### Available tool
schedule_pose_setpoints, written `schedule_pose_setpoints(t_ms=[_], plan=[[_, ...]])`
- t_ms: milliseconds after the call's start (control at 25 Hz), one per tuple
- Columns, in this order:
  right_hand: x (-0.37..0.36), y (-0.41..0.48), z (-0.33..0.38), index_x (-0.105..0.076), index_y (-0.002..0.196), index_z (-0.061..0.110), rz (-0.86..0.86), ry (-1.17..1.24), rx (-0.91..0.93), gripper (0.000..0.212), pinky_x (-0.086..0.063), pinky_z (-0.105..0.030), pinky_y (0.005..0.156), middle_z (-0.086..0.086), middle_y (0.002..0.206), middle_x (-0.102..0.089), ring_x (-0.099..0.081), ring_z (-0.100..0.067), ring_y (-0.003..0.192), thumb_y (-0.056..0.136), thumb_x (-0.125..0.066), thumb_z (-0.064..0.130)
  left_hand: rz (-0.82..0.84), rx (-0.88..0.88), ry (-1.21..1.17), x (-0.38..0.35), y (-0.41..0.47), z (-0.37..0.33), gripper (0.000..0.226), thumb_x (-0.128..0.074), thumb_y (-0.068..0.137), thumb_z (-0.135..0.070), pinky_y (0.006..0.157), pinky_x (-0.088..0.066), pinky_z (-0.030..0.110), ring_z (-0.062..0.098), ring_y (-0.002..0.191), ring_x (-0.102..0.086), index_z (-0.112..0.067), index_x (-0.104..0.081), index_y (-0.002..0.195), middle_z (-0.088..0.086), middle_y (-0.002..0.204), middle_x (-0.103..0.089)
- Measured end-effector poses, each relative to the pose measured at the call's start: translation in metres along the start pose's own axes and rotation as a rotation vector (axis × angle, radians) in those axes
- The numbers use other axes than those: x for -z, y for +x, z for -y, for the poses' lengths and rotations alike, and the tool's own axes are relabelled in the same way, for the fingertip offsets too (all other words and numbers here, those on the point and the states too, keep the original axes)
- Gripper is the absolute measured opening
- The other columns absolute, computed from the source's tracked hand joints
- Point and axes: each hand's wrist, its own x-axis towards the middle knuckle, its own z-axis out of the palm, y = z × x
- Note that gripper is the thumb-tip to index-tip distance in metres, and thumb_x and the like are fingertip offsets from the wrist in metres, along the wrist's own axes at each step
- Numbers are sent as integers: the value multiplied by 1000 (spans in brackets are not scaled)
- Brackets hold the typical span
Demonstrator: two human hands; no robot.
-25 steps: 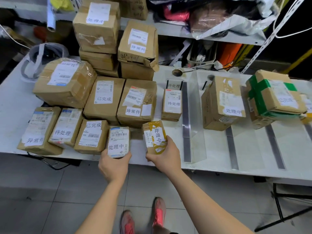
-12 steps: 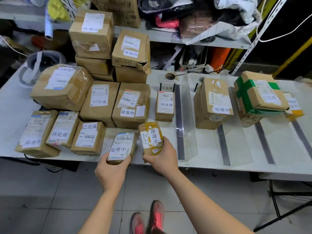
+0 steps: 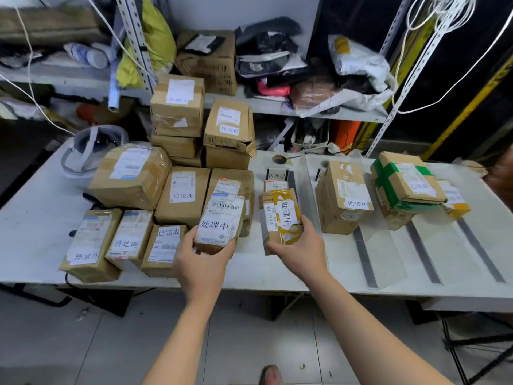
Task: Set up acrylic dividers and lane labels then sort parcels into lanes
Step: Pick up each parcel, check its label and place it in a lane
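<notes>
L hand (image 3: 201, 263) fingers gripping white-label parcel (image 3: 219, 225), R hand (image 3: 298, 250) fingers gripping yellow-taped parcel (image 3: 280, 218), both above table (image 3: 36, 218)

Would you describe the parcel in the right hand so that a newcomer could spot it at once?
Start at the white table and look at its near edge, where two hands each hold a small parcel. The yellow-taped parcel sits in the right hand; unlike the plain brown parcel in the left hand, yellow tape wraps it.
</notes>
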Motion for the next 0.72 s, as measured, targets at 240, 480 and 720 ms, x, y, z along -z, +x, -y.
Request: schedule_pose_setpoints(t_ms=[240,480,720], plan=[[68,16,11,-47,108,36,-150,11,26,61,-49,-23,72,25,93,-59,-58,4,83,65,-90,33,63,-175,-24,-41,-7,-63,61,-95,60,-36,73,-57,26,5,96,-66,-28,-68,115,-15,105,-71],[146,69,-25,-59,109,33,-269,26,-59,54,-57,-34,79,18,95,-67,-65,-6,88,62,-85,39,133,-152,-70,-121,-29,-104,63,-95,57,-40,66,-54,14,-1,91,-67,-29,-70,113,-16,100,-72],[184,153,-59,-58,117,27,-160,-32,-95,66,-56,-35,80,7,108,-67,-63,-16,95,62,-84,52,101,-115,-77,-206,-58,-132,59,-97,61,-27,60,-46,2,1,92,-69,-25,-72,114,-13,101,-73]])
